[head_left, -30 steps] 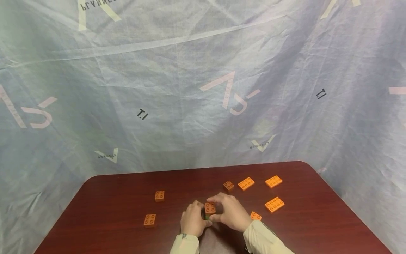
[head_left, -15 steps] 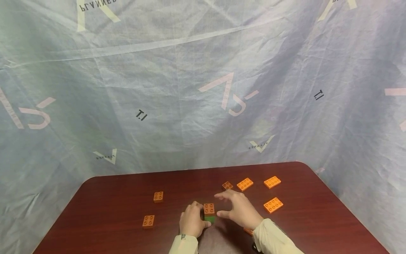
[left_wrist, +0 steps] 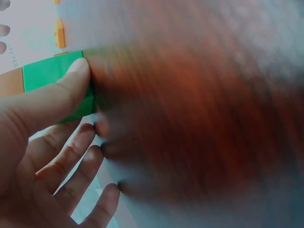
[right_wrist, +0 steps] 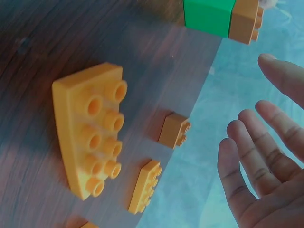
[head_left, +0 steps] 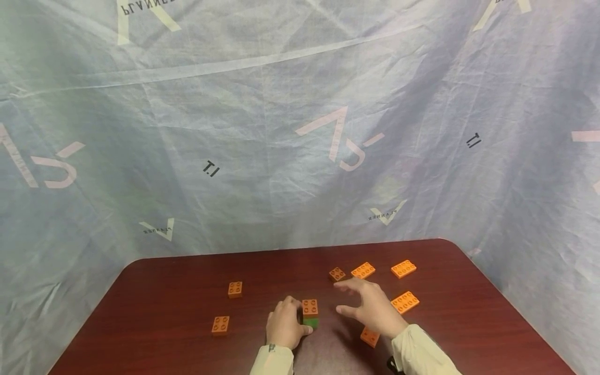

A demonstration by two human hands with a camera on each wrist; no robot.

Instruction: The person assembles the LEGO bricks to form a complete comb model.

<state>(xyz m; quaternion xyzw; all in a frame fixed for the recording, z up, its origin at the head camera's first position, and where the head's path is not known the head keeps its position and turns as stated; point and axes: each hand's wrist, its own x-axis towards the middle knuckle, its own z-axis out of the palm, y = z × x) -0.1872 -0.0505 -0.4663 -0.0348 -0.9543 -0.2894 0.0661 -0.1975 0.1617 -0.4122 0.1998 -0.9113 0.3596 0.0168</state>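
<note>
A brown-orange toy brick (head_left: 310,306) with studs on top sits on a green brick (head_left: 311,323), forming a small stack on the table. My left hand (head_left: 283,325) grips the green brick, its thumb lying across the near side; in the left wrist view the other fingers reach round behind. To the right of the stack, my right hand (head_left: 372,311) is held with fingers spread and nothing between them. Under its wrist an orange eight-stud brick (right_wrist: 90,128) lies on the table, partly hidden in the head view.
Two brown-orange bricks, one farther (head_left: 235,289) and one nearer (head_left: 221,325), lie at left. Beyond the right hand are a small brown brick (head_left: 337,274) and flat orange bricks (head_left: 363,270), (head_left: 403,269), (head_left: 405,302). A grey printed cloth (head_left: 262,156) hangs behind the dark red table (head_left: 159,307).
My right hand has let go of the brick stack and moved right, its fingers spreading. The left hand keeps its grip in the same place.
</note>
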